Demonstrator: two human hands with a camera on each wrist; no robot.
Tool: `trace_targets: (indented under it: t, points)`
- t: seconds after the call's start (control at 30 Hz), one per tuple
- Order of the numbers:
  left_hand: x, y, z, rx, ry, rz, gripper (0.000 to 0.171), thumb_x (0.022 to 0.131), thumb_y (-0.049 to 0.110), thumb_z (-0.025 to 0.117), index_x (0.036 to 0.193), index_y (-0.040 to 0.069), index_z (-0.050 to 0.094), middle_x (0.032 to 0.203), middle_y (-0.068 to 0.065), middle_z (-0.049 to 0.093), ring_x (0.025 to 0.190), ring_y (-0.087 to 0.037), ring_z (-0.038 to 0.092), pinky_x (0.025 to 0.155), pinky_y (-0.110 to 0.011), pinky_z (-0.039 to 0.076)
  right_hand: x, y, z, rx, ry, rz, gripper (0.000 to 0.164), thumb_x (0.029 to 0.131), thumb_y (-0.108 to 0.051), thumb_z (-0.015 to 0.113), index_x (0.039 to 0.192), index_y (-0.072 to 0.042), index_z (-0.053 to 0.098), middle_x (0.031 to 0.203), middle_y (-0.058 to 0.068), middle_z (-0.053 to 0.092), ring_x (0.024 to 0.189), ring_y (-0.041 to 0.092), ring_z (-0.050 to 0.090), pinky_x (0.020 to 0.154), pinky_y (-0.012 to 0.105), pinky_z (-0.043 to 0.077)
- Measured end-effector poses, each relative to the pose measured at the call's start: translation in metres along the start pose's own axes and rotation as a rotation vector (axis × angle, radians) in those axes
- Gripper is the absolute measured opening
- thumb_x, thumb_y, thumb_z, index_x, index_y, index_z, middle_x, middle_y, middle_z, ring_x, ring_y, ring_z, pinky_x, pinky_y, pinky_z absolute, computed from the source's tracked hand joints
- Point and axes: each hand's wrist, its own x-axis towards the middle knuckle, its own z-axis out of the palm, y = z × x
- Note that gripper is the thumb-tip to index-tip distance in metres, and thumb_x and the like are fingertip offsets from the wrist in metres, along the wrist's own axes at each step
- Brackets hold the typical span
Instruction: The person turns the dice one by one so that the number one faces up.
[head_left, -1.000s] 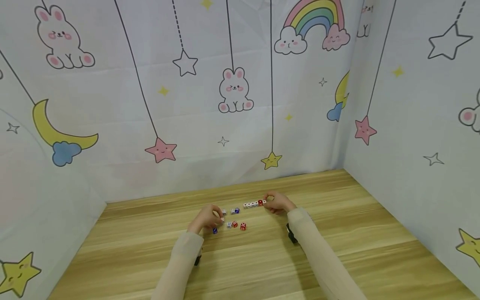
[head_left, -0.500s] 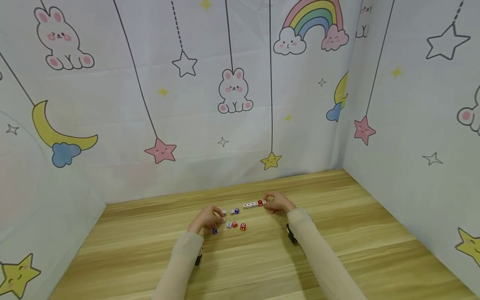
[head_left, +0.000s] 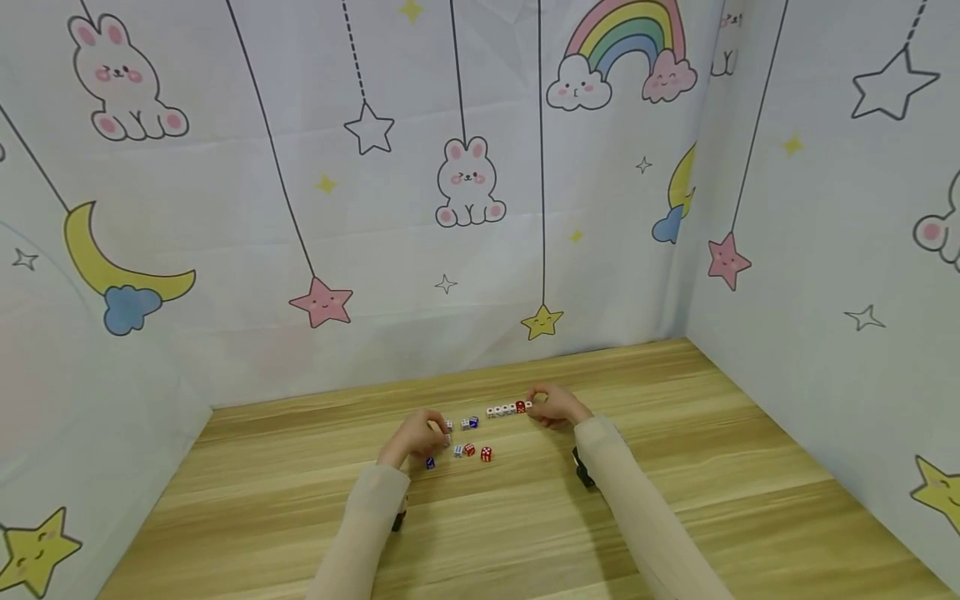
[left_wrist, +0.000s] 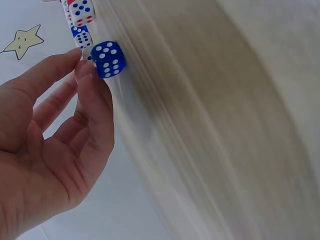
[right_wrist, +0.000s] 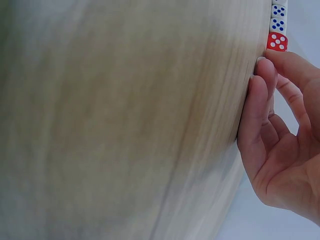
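My left hand [head_left: 417,435] pinches a small white die [left_wrist: 87,53] between thumb and finger, low over the table; the fingertips cover most of it. Near these fingers sits a blue die [left_wrist: 108,60] with white dots. At the right end of a straight row of touching dice, my right hand [head_left: 553,405] holds the last white die [head_left: 528,405] with its fingertips. Next to that die in the row is a red die [head_left: 521,407], then several white dice [head_left: 498,411]. In the right wrist view the fingers hide the end die.
Between the hands lie loose dice: a white die [head_left: 458,451], two red dice [head_left: 487,454], a white one beside a blue die [head_left: 473,422], and another white die [head_left: 449,425]. The wood-grain table [head_left: 495,533] meets a printed cloth wall [head_left: 390,350] behind the row.
The left hand has shifted very slightly to the right with its die. The right hand and the row stay where they were.
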Motion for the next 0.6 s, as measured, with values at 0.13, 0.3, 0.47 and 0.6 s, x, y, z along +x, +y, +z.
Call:
trace_targets:
  t: [0.13,0.3,0.47,0.6]
  points:
    - [0.0018,0.0012,0.0047,0.025,0.034,-0.04,0.005,0.078,0.006,0.064,0.081,0.004,0.061,0.06,-0.007,0.057,0.048,-0.013,0.049,0.041,-0.026,0.041,-0.0027,-0.0031,0.0025,0.0,0.033,0.031,0.016,0.083,-0.014,0.06,0.098,-0.014,0.058,0.054,0.001,0.048,0.047,0.011,0.046,0.043,0.023,0.039]
    - [0.0022,-0.0014,0.0035,0.018,0.017,0.013,0.008,0.076,0.009,0.066,0.075,0.008,0.059,0.057,-0.006,0.057,0.047,-0.014,0.051,0.039,-0.028,0.041,-0.0062,-0.0054,0.0047,-0.035,0.06,0.024,0.017,0.084,-0.015,0.059,0.101,-0.013,0.057,0.056,0.001,0.048,0.049,0.01,0.045,0.043,0.022,0.038]
    - [-0.001,0.0021,0.0017,0.021,0.014,0.019,0.007,0.076,0.009,0.066,0.076,0.007,0.059,0.059,-0.008,0.059,0.048,-0.016,0.052,0.039,-0.029,0.041,-0.0067,-0.0061,0.0042,-0.051,0.065,0.021,0.018,0.083,-0.017,0.06,0.1,-0.012,0.057,0.057,0.001,0.048,0.049,0.011,0.046,0.043,0.022,0.039]
    - [-0.0035,0.0063,0.0026,0.048,0.033,-0.014,0.007,0.078,0.006,0.065,0.082,0.003,0.06,0.063,-0.012,0.061,0.048,-0.015,0.05,0.04,-0.028,0.04,-0.0061,-0.0059,0.0038,-0.058,0.063,0.022,0.016,0.084,-0.017,0.06,0.099,-0.013,0.058,0.057,0.001,0.048,0.049,0.011,0.046,0.043,0.022,0.04]
